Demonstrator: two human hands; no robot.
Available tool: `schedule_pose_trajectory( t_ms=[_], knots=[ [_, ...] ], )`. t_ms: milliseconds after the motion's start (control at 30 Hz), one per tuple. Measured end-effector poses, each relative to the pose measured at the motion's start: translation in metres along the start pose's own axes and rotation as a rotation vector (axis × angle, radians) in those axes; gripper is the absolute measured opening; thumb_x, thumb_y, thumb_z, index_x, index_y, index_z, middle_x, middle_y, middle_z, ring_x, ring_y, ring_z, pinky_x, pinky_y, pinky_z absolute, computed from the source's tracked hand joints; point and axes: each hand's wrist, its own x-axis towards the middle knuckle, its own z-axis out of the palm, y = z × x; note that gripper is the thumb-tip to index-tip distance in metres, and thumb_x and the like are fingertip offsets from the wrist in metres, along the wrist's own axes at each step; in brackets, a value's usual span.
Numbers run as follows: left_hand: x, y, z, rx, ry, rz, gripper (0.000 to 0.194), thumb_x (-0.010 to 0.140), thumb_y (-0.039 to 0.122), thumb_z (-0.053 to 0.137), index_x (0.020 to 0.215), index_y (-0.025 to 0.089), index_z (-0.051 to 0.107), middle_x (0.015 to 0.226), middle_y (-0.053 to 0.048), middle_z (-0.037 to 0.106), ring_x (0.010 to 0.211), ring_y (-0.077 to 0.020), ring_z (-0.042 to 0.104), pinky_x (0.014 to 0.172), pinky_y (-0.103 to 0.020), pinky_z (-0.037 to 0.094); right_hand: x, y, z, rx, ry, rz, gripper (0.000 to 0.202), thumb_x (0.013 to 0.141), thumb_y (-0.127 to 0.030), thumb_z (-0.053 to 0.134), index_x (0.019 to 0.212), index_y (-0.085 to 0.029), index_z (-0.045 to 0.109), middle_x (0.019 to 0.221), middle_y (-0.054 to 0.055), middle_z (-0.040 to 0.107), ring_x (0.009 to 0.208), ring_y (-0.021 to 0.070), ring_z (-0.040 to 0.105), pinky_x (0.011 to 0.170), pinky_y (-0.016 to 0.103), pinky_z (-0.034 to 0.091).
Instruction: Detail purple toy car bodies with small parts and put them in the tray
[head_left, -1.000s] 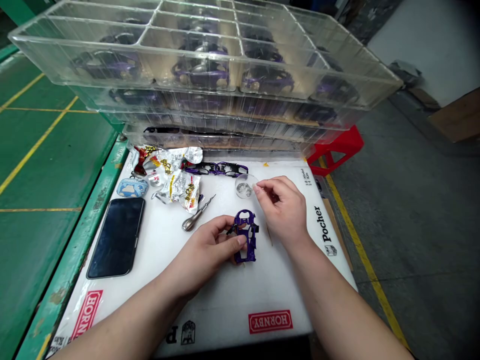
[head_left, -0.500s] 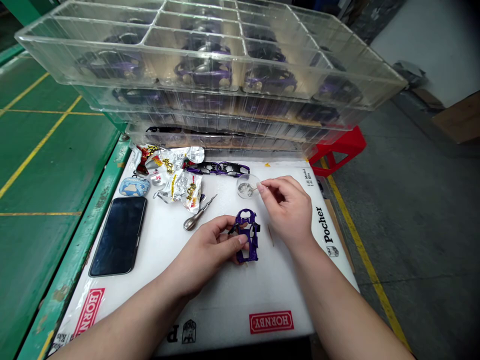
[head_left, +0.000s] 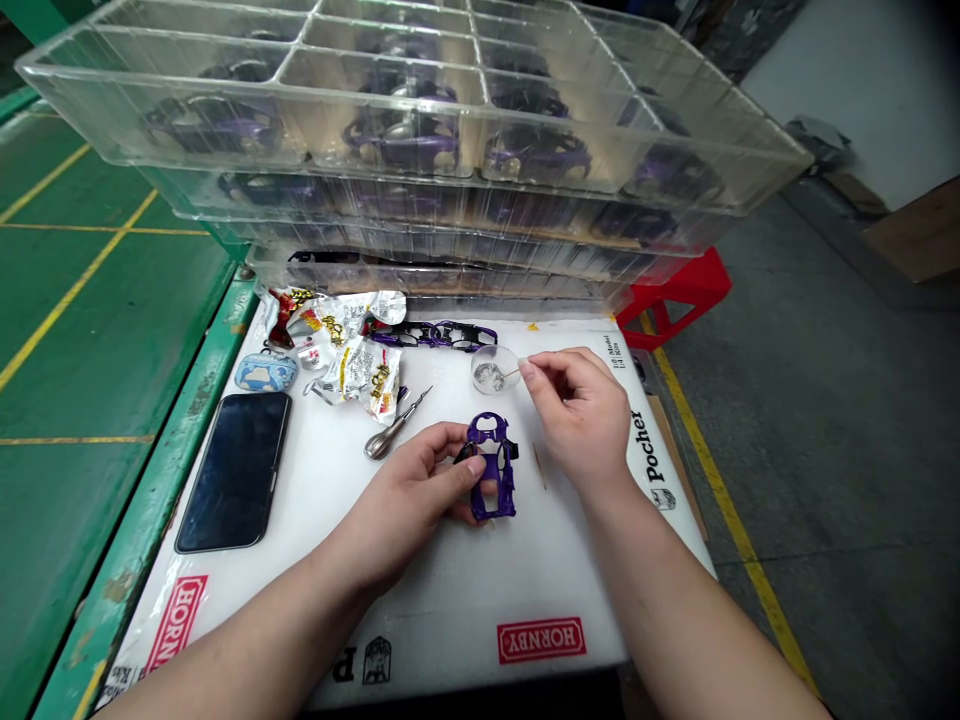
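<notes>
Between the thumb and fingers of my left hand (head_left: 427, 478) is a purple model car body (head_left: 507, 484), its hollow frame tilted up above the white foam surface. My right hand (head_left: 581, 415) pinches a thin wooden stick (head_left: 513, 373). The stick's far end reaches into a small round clear dish (head_left: 484, 384) that holds a greyish, shiny substance; whether its tip touches the contents I cannot tell. Another thin stick (head_left: 540, 467) lies between my hands. Left of the car body rests a metal-handled awl or screwdriver (head_left: 390, 432).
Stacked clear compartment trays (head_left: 390, 185) with purple car bodies stand at the back. More purple car bodies (head_left: 439, 336) lie before them, beside crumpled snack wrappers (head_left: 356, 365). A blue case (head_left: 265, 372) and a black phone (head_left: 235, 470) are at left; a red stool (head_left: 679, 305) is behind right.
My right hand has drawn slightly right, and more of the stick shows over the dish. My left hand still holds the car body, shifted slightly.
</notes>
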Motion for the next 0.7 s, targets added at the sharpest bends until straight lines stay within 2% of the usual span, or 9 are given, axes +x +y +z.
schedule_pose_trajectory(
  t_ms=[267, 500, 700],
  knots=[
    [0.001, 0.0, -0.002, -0.014, -0.019, -0.041, 0.049, 0.091, 0.049, 0.095, 0.119, 0.015, 0.075, 0.104, -0.011, 0.081, 0.087, -0.0204, 0.076, 0.071, -0.028, 0.063, 0.001, 0.0, -0.001, 0.024, 0.011, 0.034, 0.014, 0.105, -0.038, 0.079, 0.1, -0.026, 0.084, 0.094, 0.005, 0.075, 0.085, 0.0229, 0.067, 0.076, 0.037, 0.058],
    [0.003, 0.0, -0.003, -0.093, -0.002, -0.077, 0.045, 0.091, 0.044, 0.095, 0.117, 0.015, 0.073, 0.106, -0.011, 0.08, 0.093, -0.0227, 0.079, 0.071, -0.03, 0.067, 0.0, 0.007, 0.0, 0.215, 0.027, 0.166, 0.018, 0.103, -0.042, 0.085, 0.103, -0.024, 0.084, 0.096, 0.003, 0.076, 0.081, 0.0191, 0.067, 0.077, 0.036, 0.055],
    [0.003, 0.002, -0.003, -0.117, 0.004, -0.092, 0.041, 0.092, 0.041, 0.094, 0.115, 0.014, 0.072, 0.102, -0.012, 0.082, 0.09, -0.0217, 0.079, 0.071, -0.029, 0.067, -0.001, 0.013, 0.003, 0.2, 0.022, 0.133, 0.021, 0.103, -0.045, 0.085, 0.103, -0.024, 0.085, 0.099, 0.003, 0.076, 0.082, 0.019, 0.068, 0.076, 0.036, 0.054]
  ],
)
